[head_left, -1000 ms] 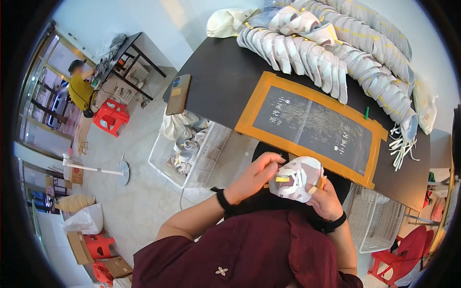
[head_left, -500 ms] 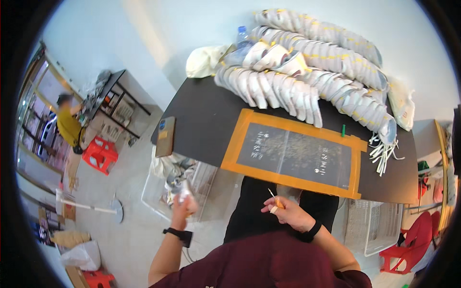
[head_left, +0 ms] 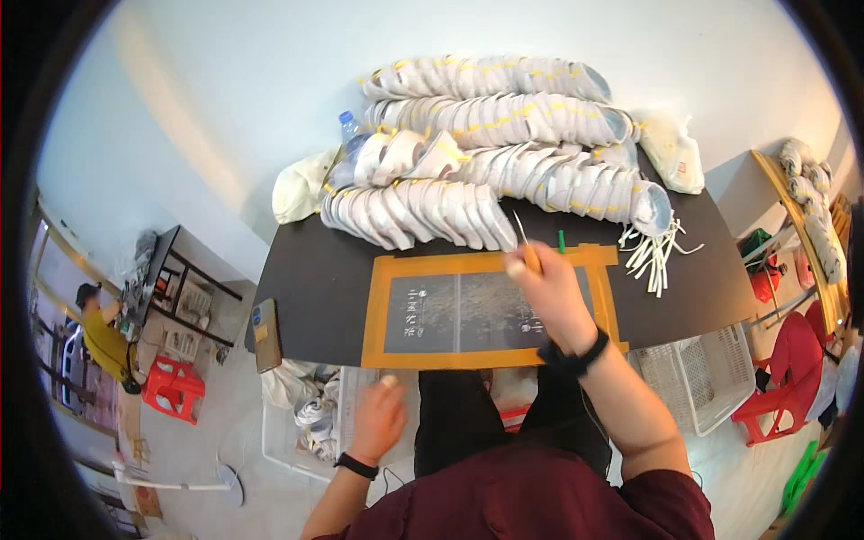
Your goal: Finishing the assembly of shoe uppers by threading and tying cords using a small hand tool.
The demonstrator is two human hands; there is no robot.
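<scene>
A thin pointed tool (head_left: 531, 256) with a smooth orange handle and a slim metal shaft is held above the dark table (head_left: 315, 283), beside the right end of the nearest row of shoe pieces (head_left: 414, 214). I see the right hand (head_left: 547, 286) closed around its handle. Its long axis runs away from the person, tip toward the wall, leaning slightly left; I can't tell whether the tip touches anything. Below lies a flat dark panel (head_left: 490, 310), rectangular, bordered with orange tape (head_left: 376, 315), white printed characters near both ends. The shoe pieces are curved, soft-looking, pale grey, nested. Near a white plastic basket (head_left: 344, 405), the left hand (head_left: 378, 423) blurs; I can't tell its grip.
</scene>
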